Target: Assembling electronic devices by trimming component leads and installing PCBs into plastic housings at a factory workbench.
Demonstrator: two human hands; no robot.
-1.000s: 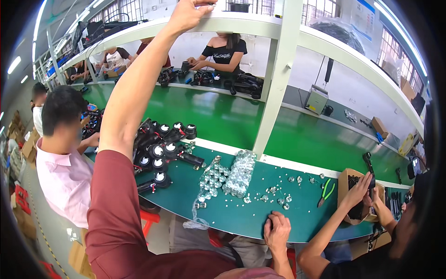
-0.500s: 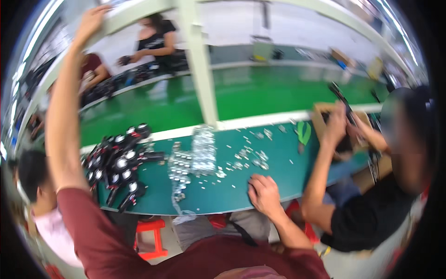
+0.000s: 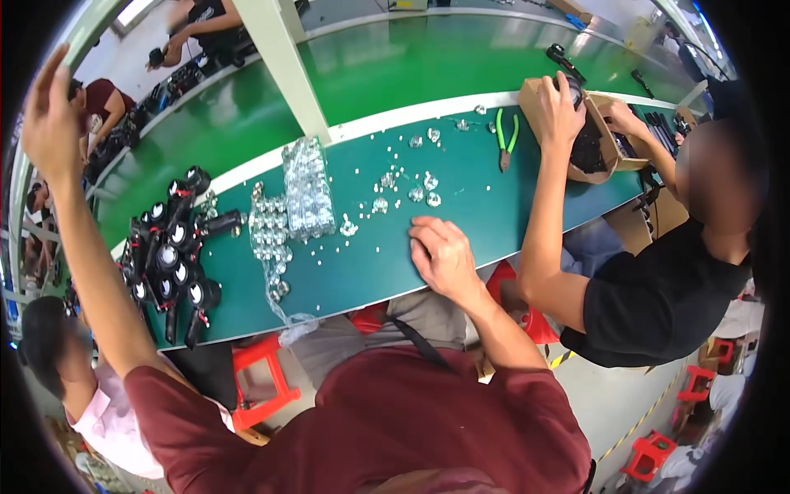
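My left hand (image 3: 51, 123) is raised high at the far left, beside a pale frame beam (image 3: 66, 58). Its fingers are stretched out, and I see nothing held in it. My right hand (image 3: 444, 257) rests near the front edge of the green table (image 3: 354, 276), fingers slightly bent, thumb apart, holding nothing visible. Beyond it lie loose clear, shiny round parts (image 3: 434, 199) and scattered small white bits. To the left are a stacked block of shiny clear round parts (image 3: 309, 189) and a looser sheet of them (image 3: 269, 226).
Black torch-like units (image 3: 169, 257) with round white faces are heaped at left. Green-handled pliers (image 3: 507, 142) lie at back right. A co-worker at right handles a black part over a cardboard box (image 3: 531, 107). A pale post (image 3: 288, 74) rises behind the table.
The view has tilted and shifted, so the table appears higher. My left hand, formerly at the overhead beam, appears lower and farther left with fingers stretched. My right hand stays on the table.
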